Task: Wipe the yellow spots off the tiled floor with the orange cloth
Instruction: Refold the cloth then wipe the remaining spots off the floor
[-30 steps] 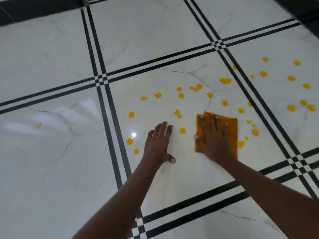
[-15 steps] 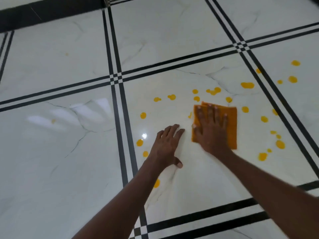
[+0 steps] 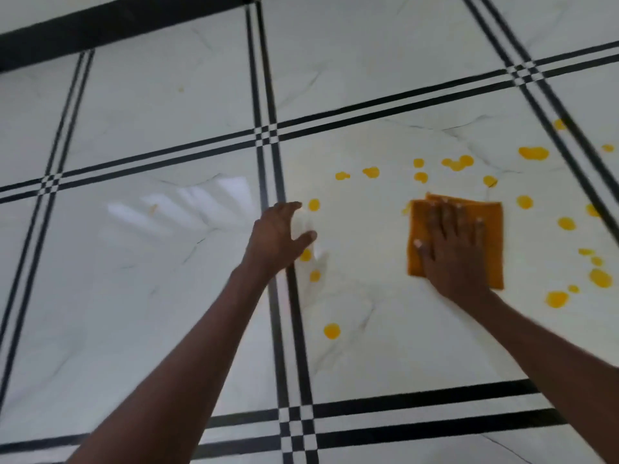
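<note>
A folded orange cloth point(image 3: 492, 236) lies flat on the white marble-look tiled floor point(image 3: 368, 256). My right hand point(image 3: 452, 249) presses down on it with fingers spread. My left hand point(image 3: 278, 236) hovers over the black tile line to the left, fingers apart, holding nothing. Several yellow spots dot the tile: a row beyond the cloth point(image 3: 455, 162), a cluster to its right point(image 3: 599, 277), some by my left hand point(image 3: 314, 204), and one nearer me point(image 3: 332, 330).
Double black lines point(image 3: 284, 329) divide the large white tiles. A black skirting band point(image 3: 100, 31) runs along the far left edge. Faint small yellow marks point(image 3: 153, 208) sit on the tile to the left.
My left hand has lifted off the floor and shifted left toward the black line. My right hand and the cloth slid slightly away and left, covering spots. The view has panned left.
</note>
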The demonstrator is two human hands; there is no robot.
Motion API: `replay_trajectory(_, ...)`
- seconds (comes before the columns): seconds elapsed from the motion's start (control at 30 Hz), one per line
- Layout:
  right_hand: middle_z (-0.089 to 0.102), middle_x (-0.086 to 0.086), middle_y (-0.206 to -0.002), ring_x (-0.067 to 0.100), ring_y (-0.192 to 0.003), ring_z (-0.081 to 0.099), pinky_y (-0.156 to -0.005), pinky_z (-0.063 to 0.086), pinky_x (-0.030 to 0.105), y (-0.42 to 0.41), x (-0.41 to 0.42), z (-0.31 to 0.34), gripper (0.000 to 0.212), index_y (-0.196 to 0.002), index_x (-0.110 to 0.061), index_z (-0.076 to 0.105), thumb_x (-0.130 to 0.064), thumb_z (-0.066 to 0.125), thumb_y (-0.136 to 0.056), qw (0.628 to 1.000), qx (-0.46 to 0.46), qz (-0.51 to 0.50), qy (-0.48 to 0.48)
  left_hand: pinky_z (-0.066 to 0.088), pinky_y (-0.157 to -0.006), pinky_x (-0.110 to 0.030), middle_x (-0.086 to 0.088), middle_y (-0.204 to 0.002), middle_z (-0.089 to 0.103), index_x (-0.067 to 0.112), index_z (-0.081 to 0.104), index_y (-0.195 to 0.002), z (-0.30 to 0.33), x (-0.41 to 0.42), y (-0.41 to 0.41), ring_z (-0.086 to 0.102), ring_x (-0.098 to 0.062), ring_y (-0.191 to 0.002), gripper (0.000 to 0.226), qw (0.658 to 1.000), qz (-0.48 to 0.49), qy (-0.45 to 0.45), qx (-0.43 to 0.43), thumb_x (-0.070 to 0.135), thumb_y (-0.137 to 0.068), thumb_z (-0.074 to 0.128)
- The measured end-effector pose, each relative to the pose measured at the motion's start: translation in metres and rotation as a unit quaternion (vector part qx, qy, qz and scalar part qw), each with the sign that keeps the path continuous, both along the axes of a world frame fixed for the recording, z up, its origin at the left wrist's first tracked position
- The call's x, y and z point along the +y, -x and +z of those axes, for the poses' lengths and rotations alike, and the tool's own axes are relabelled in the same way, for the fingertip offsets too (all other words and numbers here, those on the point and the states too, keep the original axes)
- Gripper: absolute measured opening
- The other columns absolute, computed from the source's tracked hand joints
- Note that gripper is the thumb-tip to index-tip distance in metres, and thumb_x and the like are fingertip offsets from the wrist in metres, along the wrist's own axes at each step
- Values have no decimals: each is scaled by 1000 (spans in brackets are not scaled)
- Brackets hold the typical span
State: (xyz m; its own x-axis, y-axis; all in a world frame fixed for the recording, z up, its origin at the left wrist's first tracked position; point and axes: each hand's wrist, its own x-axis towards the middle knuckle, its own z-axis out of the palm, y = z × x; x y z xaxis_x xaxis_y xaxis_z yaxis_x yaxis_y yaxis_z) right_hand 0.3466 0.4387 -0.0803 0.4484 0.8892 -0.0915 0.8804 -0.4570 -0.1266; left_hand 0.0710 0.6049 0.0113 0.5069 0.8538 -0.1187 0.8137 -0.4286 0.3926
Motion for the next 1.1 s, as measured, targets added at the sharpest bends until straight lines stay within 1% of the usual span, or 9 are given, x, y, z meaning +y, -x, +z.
replay_trajectory(0.13,19,22,-167,41,-154,18,-123,10,63,97,-52,4,73,-161,-5,15,-44,24,-99,999,14,-46,-24,26,-118,-47,-16,-165,16,15,19,-158,-24,-2,57,16,-31,-152,100,984,-27,27,174,59,-83,67)
replay_trajectory(0.2,15,21,-167,42,-154,16,-122,10,64,152,-77,8,73,-161,-7,14,-47,20,-101,998,47,-25,-33,19,-121,-48,-13,-168,0,19,4,-160,-35,-9,67,3,-29,-155,109,979,-54,28,192,64,-82,64)
replay_trajectory(0.33,13,13,-169,37,-156,12,-120,19,66,233,-90,9,71,-161,-13,16,-47,27,-101,980,86,175,-35,18,-121,-48,-9,-168,-4,22,1,-160,-38,-4,72,0,-27,-155,103,980,-63,28,189,56,-86,64)
replay_trajectory(0.5,11,6,-170,30,-158,6,-125,11,60,198,9,-4,68,-163,-20,10,-47,29,-103,919,62,385,-58,31,-118,-45,-5,-168,8,25,12,-160,-39,2,84,10,-25,-154,78,981,-55,-1,184,14,-97,57)
replay_trajectory(0.63,32,13,-164,35,-154,25,-121,19,61,127,68,-2,70,-161,-17,23,-46,29,-96,983,32,171,-54,27,-118,-43,-7,-168,7,23,11,-160,-48,-8,90,6,-26,-155,82,987,-53,-9,152,12,-95,60)
replay_trajectory(0.73,24,18,-166,39,-154,20,-123,11,61,134,23,9,73,-161,-12,19,-44,29,-96,997,48,-2,-64,27,-119,-43,-7,-168,7,23,13,-160,-49,-7,93,6,-26,-155,82,989,-52,-1,142,14,-95,62)
replay_trajectory(0.87,14,16,-169,38,-156,9,-123,11,64,217,-63,10,73,-161,-13,15,-45,34,-99,983,66,154,-74,30,-119,-45,-8,-168,9,24,15,-160,-47,-3,90,9,-28,-155,84,988,-51,8,148,16,-93,65)
replay_trajectory(1.0,11,8,-170,32,-158,6,-123,16,61,198,25,-2,69,-163,-20,8,-49,28,-103,926,35,369,-74,31,-119,-46,-7,-167,13,25,17,-159,-46,-2,89,13,-29,-154,87,988,-41,17,150,16,-91,70)
replay_trajectory(1.1,25,8,-167,30,-156,17,-125,11,56,149,96,-8,68,-161,-24,14,-48,26,-99,946,1,318,-65,32,-118,-47,-7,-167,14,24,20,-159,-47,-1,92,14,-29,-154,86,988,-52,6,145,17,-90,70)
